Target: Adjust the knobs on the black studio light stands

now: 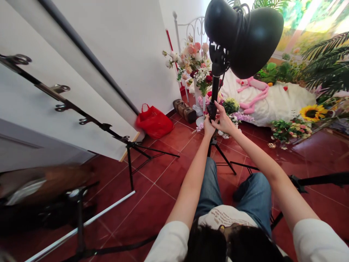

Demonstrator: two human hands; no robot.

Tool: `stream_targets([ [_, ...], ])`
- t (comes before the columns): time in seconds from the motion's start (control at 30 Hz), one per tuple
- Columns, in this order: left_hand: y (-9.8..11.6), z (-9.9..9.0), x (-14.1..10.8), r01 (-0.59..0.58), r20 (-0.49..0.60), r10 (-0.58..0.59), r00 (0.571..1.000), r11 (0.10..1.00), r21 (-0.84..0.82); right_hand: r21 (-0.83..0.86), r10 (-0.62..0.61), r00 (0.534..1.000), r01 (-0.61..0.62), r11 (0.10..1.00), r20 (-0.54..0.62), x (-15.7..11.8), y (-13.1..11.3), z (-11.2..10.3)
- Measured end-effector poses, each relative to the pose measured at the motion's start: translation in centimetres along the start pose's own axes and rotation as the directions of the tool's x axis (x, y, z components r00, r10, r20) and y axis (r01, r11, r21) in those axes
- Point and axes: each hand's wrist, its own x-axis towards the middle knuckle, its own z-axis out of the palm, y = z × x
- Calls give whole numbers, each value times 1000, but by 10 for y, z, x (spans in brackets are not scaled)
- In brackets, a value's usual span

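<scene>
In front of me stands a black light stand (215,87) with a studio light (256,40) on top, its black housing facing away from me and a cable coiled around it. My left hand (209,126) is closed around the pole just below a black collar (211,109). Against the same collar is my right hand (224,119), thumb and fingers bent around its right side. Whether a knob sits between those fingers is hidden. Below my hands the stand's legs (222,156) spread over the floor between my knees.
A red bag (154,122) and a brown roll (184,110) lie by the wall. Flowers (193,60) stand behind the light, near a white-draped bed (289,98) with a pink plush toy (255,91). Left are a clipped backdrop bar (73,104) and a white pole (106,210); tripod legs cross the tiles.
</scene>
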Motion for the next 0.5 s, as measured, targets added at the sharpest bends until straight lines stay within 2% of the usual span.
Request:
stream_targets([
  [0.1,7,-1,-2,26,-6,-26,1000,999,29,7,13,1000,-13,1000,7,-24,13,-5],
  [0.23,12,-3,-4,9,-22,-7,1000,996,87,-54,114,993,-113,992,26,-40,29,-4],
  [0.37,10,-5,-4,-20,-52,29,998,986,164,-75,148,983,-140,987,108,-28,35,3],
  [0.5,10,-5,-4,-29,-30,34,999,988,155,-17,281,953,-281,960,113,-9,35,13],
])
